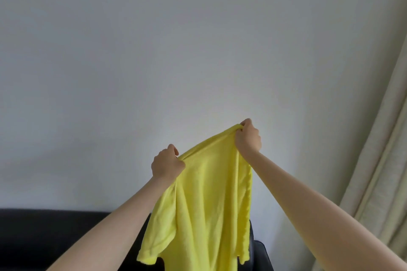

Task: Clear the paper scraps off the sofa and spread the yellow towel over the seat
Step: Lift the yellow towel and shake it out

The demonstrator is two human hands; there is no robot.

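The yellow towel [207,200] hangs in the air in front of a pale wall, held up by its top edge. My left hand [167,164] grips the left end of that edge. My right hand [247,136] grips the right end, a little higher. The cloth drapes down in folds past the bottom of the view. Below it, the black sofa [44,237] shows only its backrest top and right armrest. The seat and any paper scraps are out of sight.
A plain grey-white wall [176,50] fills most of the view. A cream curtain [378,160] hangs along the right side, close to the sofa's right end.
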